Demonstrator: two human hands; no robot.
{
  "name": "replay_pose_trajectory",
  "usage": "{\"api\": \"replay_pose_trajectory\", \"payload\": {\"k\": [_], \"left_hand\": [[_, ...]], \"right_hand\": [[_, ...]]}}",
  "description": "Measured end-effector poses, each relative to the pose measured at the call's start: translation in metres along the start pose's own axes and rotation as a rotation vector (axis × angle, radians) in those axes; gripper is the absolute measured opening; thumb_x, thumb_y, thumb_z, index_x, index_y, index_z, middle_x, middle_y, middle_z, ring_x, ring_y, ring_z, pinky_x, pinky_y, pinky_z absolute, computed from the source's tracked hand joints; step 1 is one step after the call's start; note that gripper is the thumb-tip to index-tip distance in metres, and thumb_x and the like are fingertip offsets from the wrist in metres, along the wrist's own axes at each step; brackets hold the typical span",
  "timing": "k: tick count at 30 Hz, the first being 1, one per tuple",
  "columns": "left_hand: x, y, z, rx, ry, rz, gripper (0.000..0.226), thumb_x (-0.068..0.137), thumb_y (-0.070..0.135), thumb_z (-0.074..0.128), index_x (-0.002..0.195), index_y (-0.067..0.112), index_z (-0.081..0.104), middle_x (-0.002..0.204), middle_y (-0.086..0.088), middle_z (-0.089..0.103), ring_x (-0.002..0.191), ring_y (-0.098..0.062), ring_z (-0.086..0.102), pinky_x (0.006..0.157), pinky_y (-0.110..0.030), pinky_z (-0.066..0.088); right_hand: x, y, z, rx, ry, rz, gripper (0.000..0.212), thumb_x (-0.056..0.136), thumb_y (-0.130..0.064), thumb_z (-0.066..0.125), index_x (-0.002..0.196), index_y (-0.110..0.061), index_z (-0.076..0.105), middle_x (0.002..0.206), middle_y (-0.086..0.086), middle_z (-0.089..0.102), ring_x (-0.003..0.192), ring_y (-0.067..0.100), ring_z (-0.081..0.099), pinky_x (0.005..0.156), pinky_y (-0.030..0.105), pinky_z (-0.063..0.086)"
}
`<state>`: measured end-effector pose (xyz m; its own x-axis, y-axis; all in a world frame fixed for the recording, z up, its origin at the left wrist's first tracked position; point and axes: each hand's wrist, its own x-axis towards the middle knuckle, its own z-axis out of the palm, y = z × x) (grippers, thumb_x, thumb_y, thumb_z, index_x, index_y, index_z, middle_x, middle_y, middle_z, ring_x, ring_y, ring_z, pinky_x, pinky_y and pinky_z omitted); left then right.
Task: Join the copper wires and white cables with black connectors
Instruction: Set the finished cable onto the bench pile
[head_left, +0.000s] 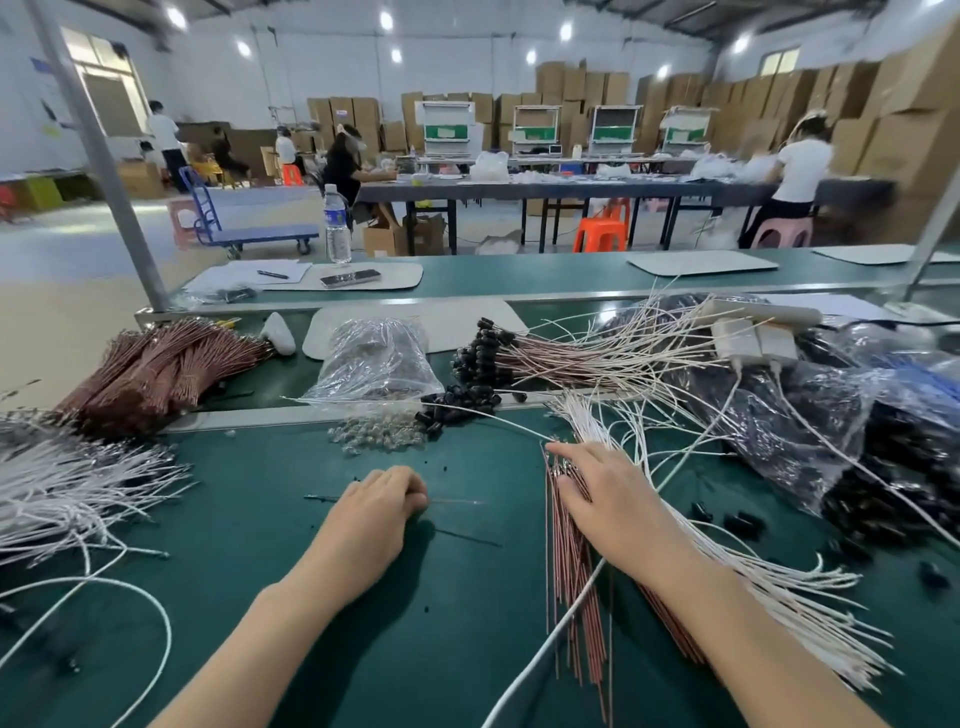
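Note:
My right hand (602, 493) lies on a bunch of thin copper wires (571, 561) on the green bench, its fingers stretched over their upper ends. White cables (769, 592) fan out to its right and under my forearm. My left hand (384, 499) rests on the mat with fingers curled under; what is beneath them is hidden. Loose black connectors (457, 405) sit in a small heap just beyond both hands. Joined wires with black connectors (519, 353) lie further back.
A large copper wire bundle (156, 364) lies at the back left, a mass of white cables (67, 488) at the left edge. A clear plastic bag (374, 358) and small clear parts (379, 436) sit centre. Dark bags (831, 415) fill the right. A metal post (104, 156) rises at the left.

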<state>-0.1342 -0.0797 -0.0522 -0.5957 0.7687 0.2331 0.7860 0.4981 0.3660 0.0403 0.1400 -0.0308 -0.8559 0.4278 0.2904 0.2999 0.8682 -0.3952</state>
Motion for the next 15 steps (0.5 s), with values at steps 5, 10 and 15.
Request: {"api": "replay_pose_trajectory", "payload": {"k": [5,10,15], "left_hand": [[0.011,0.001,0.006,-0.316,0.222,-0.205,0.012,0.106,0.026,0.048,0.096,0.029,0.053,0.084,0.013,0.065,0.079,-0.014,0.061,0.077,-0.039,0.052],[0.011,-0.012,0.008,-0.484,0.266,-0.248,0.013,0.104,0.024,0.055,0.103,0.033,0.064,0.087,0.015,0.071,0.085,-0.002,0.065,0.081,-0.027,0.054],[0.015,-0.016,0.01,-0.567,0.315,-0.272,0.017,0.103,0.021,0.057,0.101,0.035,0.067,0.088,0.024,0.069,0.085,-0.001,0.064,0.072,-0.009,0.044]], "right_hand": [[0.014,-0.013,0.02,0.04,0.023,0.014,0.039,0.104,-0.027,0.044,0.143,-0.03,0.048,0.135,-0.01,0.056,0.121,0.011,0.047,0.108,0.029,0.032],[0.041,-0.026,0.039,0.061,-0.022,0.024,0.039,0.104,-0.03,0.042,0.143,-0.032,0.048,0.137,-0.01,0.054,0.124,0.012,0.046,0.11,0.032,0.033],[0.08,-0.039,0.061,0.073,-0.07,0.041,0.038,0.103,-0.03,0.042,0.14,-0.029,0.051,0.136,-0.005,0.057,0.123,0.016,0.049,0.107,0.037,0.038]]}}
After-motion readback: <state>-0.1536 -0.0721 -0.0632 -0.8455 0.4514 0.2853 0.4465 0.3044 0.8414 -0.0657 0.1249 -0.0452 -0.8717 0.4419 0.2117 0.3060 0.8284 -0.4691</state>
